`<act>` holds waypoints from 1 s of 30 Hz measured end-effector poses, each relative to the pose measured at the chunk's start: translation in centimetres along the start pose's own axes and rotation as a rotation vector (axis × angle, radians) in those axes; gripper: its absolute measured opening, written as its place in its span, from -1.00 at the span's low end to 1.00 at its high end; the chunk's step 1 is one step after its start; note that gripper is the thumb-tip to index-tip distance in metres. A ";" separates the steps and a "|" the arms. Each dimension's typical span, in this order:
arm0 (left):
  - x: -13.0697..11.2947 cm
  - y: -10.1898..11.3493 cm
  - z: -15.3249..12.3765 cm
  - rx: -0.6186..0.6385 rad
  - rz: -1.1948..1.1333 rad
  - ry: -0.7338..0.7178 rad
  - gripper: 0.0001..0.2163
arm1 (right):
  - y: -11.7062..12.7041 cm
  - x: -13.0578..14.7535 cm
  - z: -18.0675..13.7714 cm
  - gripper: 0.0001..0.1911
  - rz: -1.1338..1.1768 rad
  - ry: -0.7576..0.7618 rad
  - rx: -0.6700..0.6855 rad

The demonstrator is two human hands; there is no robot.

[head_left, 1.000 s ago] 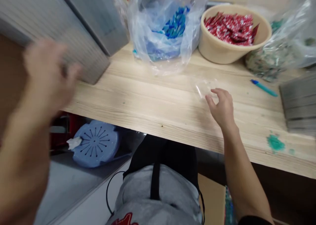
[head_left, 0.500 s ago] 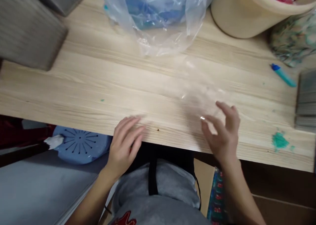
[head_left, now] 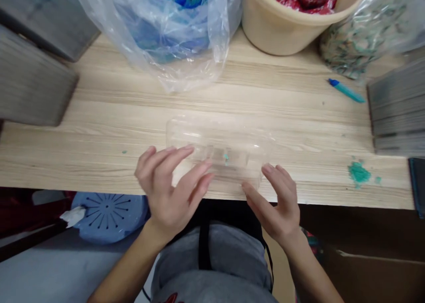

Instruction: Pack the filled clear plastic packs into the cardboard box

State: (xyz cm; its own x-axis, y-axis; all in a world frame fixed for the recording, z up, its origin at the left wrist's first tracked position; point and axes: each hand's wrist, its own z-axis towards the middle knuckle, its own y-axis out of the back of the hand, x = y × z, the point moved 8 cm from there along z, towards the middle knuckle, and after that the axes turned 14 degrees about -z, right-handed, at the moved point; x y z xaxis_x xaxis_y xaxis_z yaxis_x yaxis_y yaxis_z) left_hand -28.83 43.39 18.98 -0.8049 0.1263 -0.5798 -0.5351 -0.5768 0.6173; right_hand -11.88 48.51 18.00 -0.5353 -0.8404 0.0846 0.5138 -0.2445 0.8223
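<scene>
A clear plastic tray (head_left: 219,150) lies on the wooden table (head_left: 99,130) near its front edge. My left hand (head_left: 169,183) is open, its fingers spread and resting on the tray's left near side. My right hand (head_left: 277,201) is open too, fingertips at the tray's right near corner. Neither hand grips anything. A small teal speck shows through the tray's middle.
Behind the tray stand a clear bag of blue items (head_left: 172,28), a beige bowl of red sachets (head_left: 292,15) and a bag of green-white pieces (head_left: 361,37). A teal pen (head_left: 345,91) lies right. Grey stacks (head_left: 395,108) flank both sides. A teal stain (head_left: 358,173) marks the table.
My left hand came down from the upper left to the table edge. The right hand drew the clear tray toward me; both hands now rest at it.
</scene>
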 end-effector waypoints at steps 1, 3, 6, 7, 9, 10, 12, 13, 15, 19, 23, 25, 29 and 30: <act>-0.5 -0.5 0.3 0.011 0.006 -0.023 -0.72 | 0.1 0.1 -0.1 -0.74 -0.001 0.007 -0.005; -1.4 -1.6 0.7 0.021 0.025 -0.093 -0.73 | 0.2 0.3 -0.5 -0.78 -0.001 0.010 -0.011; -2.5 -3.7 0.9 0.108 -0.001 -0.221 -0.79 | 0.7 0.4 -1.4 -0.82 -0.010 -0.008 -0.040; -2.6 -4.5 1.0 0.170 -0.040 -0.243 -0.83 | 0.8 0.3 -1.9 -0.84 -0.019 -0.014 -0.054; -2.6 -6.3 1.1 0.321 -0.156 -0.253 -0.89 | 0.8 0.0 -3.0 -0.85 -0.043 -0.036 -0.066; -2.6 -7.2 1.3 0.391 -0.214 -0.250 -0.91 | 0.7 -0.3 -3.6 -0.85 -0.055 -0.054 -0.067; -3.0 -8.5 2.0 0.483 -0.298 -0.257 -0.91 | 0.3 -1.2 -4.8 -0.87 -0.079 -0.101 -0.086; -3.4 -9.0 2.5 0.503 -0.321 -0.260 -0.91 | 0.1 -1.8 -5.4 -0.88 -0.090 -0.131 -0.105; -4.5 -10.0 4.1 0.506 -0.345 -0.255 -0.92 | -0.3 -2.9 -6.3 -0.90 -0.102 -0.199 -0.158; -8.9 -14.7 7.7 0.553 -0.479 -0.213 -0.95 | -1.1 -4.4 -7.0 -0.91 -0.098 -0.331 -0.234; -15.9 -24.3 8.5 0.853 -0.682 -0.207 -0.95 | -1.4 -4.7 -7.2 -0.89 -0.137 -0.387 -0.290; -18.6 -29.2 7.7 0.993 -0.696 -0.201 -0.90 | -1.6 -4.8 -7.5 -0.86 -0.146 -0.415 -0.320; -21.0 -35.4 6.1 1.115 -0.617 -0.279 -0.82 | -3.4 -4.8 -7.9 -0.86 -0.116 -0.439 -0.217; -21.1 -36.2 5.9 1.127 -0.590 -0.310 -0.81 | -4.0 -4.7 -8.0 -0.87 -0.100 -0.433 -0.168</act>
State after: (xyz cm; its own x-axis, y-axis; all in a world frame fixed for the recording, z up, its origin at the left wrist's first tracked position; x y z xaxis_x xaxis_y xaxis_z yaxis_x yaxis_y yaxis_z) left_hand 5.97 66.32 11.98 -0.3215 0.3927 -0.8616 -0.6226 0.5980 0.5048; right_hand -6.06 49.58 9.87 -0.7995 -0.5386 0.2658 0.5277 -0.4186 0.7392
